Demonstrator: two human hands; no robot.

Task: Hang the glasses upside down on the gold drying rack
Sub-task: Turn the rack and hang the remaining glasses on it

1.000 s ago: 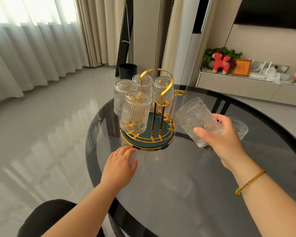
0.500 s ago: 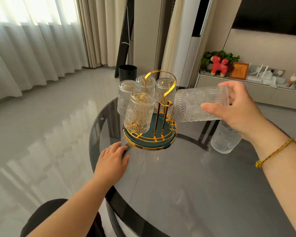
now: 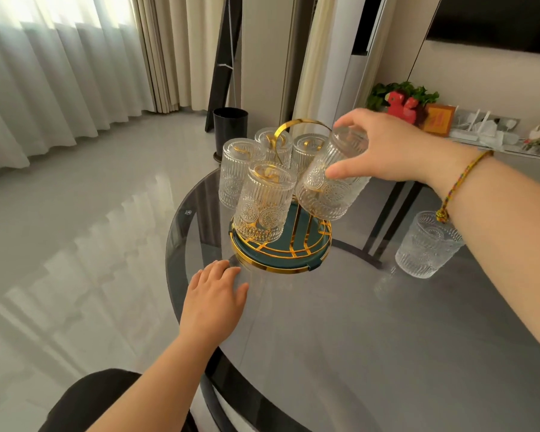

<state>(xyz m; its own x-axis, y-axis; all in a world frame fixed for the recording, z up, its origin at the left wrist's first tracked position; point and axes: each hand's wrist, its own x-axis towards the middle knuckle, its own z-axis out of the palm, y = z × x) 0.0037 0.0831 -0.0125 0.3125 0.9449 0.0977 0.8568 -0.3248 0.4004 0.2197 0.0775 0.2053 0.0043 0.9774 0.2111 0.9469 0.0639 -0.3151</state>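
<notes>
The gold drying rack [image 3: 296, 254] with a dark green base stands near the far left edge of the round glass table [image 3: 371, 338]. Several ribbed glasses hang upside down on its prongs; the nearest hung glass [image 3: 262, 204] is at the front left. My right hand [image 3: 384, 148] grips the base end of another glass [image 3: 331, 182], tilted mouth-down over the rack's right front prong. My left hand [image 3: 214, 294] lies flat on the table just in front of the rack, fingers spread. One more glass [image 3: 424, 244] stands upright on the table to the right, under my right forearm.
The table's left edge runs just left of the rack, with pale tiled floor beyond. A black bin [image 3: 230, 129] stands on the floor behind the table. A low cabinet with a red toy [image 3: 401, 104] and a plant lines the far right wall.
My right hand swung the glass from lying sideways beside the rack to mouth-down over the right front prong. My left hand stayed flat on the table in front of the rack.
</notes>
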